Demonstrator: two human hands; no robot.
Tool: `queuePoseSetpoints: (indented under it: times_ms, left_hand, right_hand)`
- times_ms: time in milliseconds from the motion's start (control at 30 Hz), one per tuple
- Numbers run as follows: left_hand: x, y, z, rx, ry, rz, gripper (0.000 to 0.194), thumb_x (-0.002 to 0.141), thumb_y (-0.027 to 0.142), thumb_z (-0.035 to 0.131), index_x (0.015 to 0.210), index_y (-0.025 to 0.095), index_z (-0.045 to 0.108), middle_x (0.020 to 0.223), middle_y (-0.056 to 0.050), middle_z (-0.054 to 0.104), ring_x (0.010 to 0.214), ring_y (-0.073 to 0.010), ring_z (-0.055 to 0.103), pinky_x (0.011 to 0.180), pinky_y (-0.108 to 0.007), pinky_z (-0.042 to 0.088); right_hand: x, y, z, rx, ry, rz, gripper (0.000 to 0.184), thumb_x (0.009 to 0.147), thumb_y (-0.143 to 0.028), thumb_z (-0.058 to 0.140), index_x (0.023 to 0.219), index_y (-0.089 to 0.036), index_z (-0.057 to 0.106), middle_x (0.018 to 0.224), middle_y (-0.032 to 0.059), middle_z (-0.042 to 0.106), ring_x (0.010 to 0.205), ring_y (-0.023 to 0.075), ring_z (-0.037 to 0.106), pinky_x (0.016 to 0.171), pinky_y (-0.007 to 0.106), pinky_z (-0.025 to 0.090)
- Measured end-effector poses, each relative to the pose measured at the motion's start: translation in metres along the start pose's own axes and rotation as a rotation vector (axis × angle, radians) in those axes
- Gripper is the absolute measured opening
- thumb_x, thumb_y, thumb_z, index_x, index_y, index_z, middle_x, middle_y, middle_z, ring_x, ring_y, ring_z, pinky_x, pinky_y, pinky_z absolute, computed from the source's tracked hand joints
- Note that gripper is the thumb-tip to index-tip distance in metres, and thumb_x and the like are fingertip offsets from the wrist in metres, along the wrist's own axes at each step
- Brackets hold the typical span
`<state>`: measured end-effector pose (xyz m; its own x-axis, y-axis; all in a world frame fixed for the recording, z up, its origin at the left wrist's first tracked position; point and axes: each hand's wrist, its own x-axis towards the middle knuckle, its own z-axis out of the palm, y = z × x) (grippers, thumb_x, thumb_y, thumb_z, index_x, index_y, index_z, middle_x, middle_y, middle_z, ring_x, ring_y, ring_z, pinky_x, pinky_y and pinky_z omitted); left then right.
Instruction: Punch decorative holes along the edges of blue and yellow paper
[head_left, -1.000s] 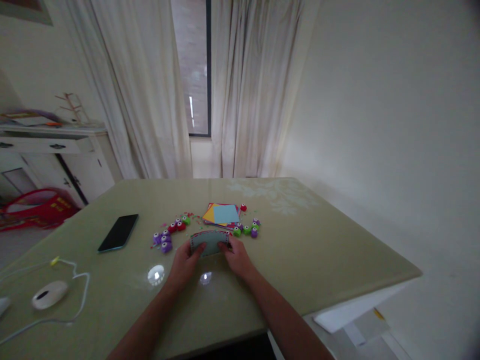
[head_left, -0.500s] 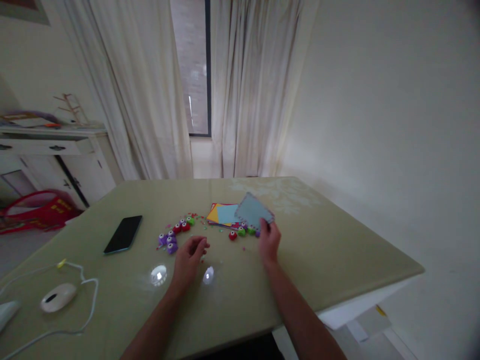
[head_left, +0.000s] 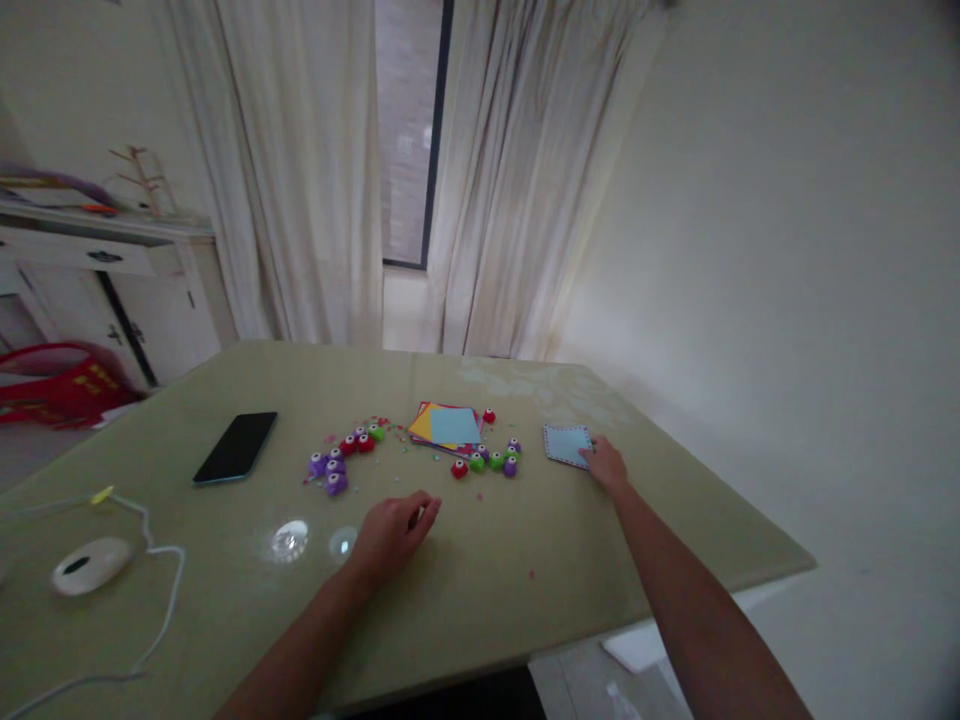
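My right hand (head_left: 606,466) rests at the near right corner of a light blue paper card (head_left: 566,443) with a punched border, lying flat on the green table (head_left: 675,520); its fingers press on the card's edge. My left hand (head_left: 394,528) lies on the table nearer me, fingers loosely curled, holding nothing. Beyond it sit a stack of coloured paper squares (head_left: 445,426) and small round craft punches: a purple and red group (head_left: 339,460) on the left, a green, red and purple group (head_left: 489,459) on the right.
A black phone (head_left: 235,447) lies at the table's left. A white mouse (head_left: 82,565) with its cable sits at the near left. Small paper bits are scattered around the punches. Curtains, a window and a white cabinet (head_left: 112,290) stand behind the table.
My right hand carried the blue card from between both hands out to the right and laid it flat on the table. My left hand let go and settled on the table.
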<state>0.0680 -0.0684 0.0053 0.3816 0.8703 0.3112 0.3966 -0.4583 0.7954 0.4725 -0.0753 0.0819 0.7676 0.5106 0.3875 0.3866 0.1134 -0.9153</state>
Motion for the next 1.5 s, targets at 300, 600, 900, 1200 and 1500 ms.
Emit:
queuePoseSetpoints:
  times_ms: [300,600,900,1200,1500]
  left_hand:
    - [0.001,0.033,0.003,-0.098,-0.021,0.099,0.04,0.105,0.051,0.054,0.108,0.022,0.081,0.095,-0.008,0.082,0.08,-0.0222,0.072,0.077,-0.032,0.056]
    - [-0.043,0.15,0.03,-0.709,-0.17,0.187,0.053,0.113,0.045,0.056,0.165,0.035,0.051,0.173,-0.001,0.048,0.16,-0.0266,0.043,0.133,-0.04,0.035]
    - [-0.062,0.149,0.014,-0.713,-0.413,0.119,0.072,0.116,0.039,0.048,0.176,0.046,0.009,0.184,0.009,0.012,0.17,-0.0226,0.001,0.138,-0.045,0.004]
    - [-0.062,0.16,0.009,-0.57,-0.469,0.181,0.095,0.109,0.035,0.065,0.175,0.048,-0.002,0.185,0.005,0.012,0.17,-0.0266,0.007,0.137,-0.05,0.012]
    - [-0.065,0.161,0.01,-0.554,-0.379,0.186,0.096,0.101,0.035,0.076,0.175,0.049,0.017,0.183,0.004,0.023,0.169,-0.0323,0.017,0.136,-0.056,0.018]
  right_hand:
    - [-0.115,-0.064,0.03,0.403,-0.079,0.077,0.062,0.097,-0.084,0.047,0.085,-0.024,0.053,0.07,-0.0033,0.051,0.067,0.018,0.053,0.065,0.033,0.051]
    - [-0.219,-0.138,0.017,2.111,-0.761,0.392,0.058,0.117,-0.051,0.045,0.069,-0.024,0.025,0.059,-0.0093,0.025,0.049,0.0091,0.021,0.043,0.022,0.022]
    - [-0.219,-0.143,0.013,2.283,-0.849,0.395,0.053,0.12,-0.045,0.025,0.07,-0.025,0.022,0.058,-0.0089,0.021,0.046,0.006,0.019,0.036,0.018,0.011]
    - [-0.229,-0.153,0.013,2.218,-0.759,0.203,0.048,0.119,-0.049,0.025,0.077,-0.026,0.02,0.06,-0.0102,0.024,0.041,0.003,0.017,0.034,0.009,0.017]
    - [-0.235,-0.152,0.012,2.214,-0.826,0.237,0.052,0.116,-0.056,0.011,0.074,-0.027,0.02,0.06,-0.0101,0.023,0.04,0.0033,0.015,0.032,0.012,0.017]
